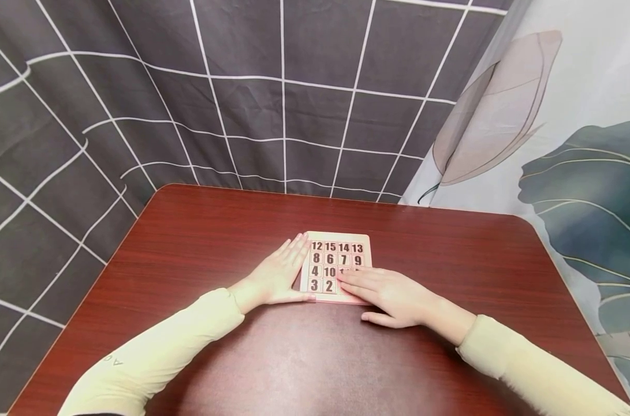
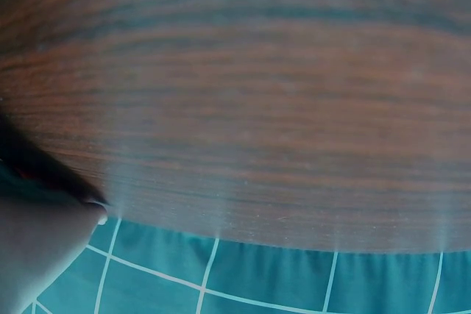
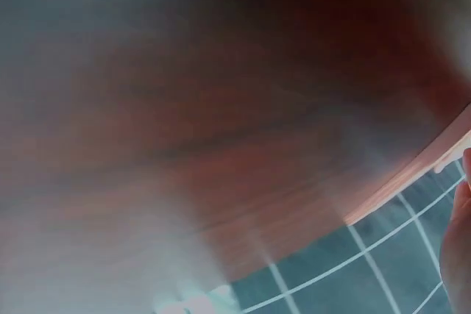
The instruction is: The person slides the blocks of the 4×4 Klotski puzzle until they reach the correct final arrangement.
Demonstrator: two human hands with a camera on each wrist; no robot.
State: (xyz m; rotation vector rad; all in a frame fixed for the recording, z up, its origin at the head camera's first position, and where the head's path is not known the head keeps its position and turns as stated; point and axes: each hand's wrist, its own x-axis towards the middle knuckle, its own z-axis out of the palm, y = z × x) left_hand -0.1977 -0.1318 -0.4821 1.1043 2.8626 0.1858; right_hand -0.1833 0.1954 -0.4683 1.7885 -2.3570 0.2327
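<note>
1. A dark curtain [image 1: 247, 46] with white lines hangs behind the table and down the left side. On the right hangs a white curtain [image 1: 621, 75] with big leaves on it.
2. The table [image 1: 216, 231] is red-brown with round corners. A pale shine lies on the part near the person.
3. The board [image 1: 330, 266] lies flat near the middle of the table, between the two hands. It is light and almost square, with dark numbers in rows. The top row says 12, 15, 14, 13. The next row says 8, 6, 7, 9.
4. The left hand [image 1: 275, 277] is spread wide, with its thumb far from its fingers. The straight fingers touch the board's left edge, up by the top corner. The thumb tip touches the bottom left corner.
5. The right hand [image 1: 392, 297] is flat, with straight fingers close together. They lie over the bottom right part of the board and hide some numbers. Its thumb sticks out to the side, off the board.
6. Both arms have pale yellow sleeves [image 1: 164, 341].
7. The left wrist view shows mostly table, and the right wrist view is blurry.
</note>
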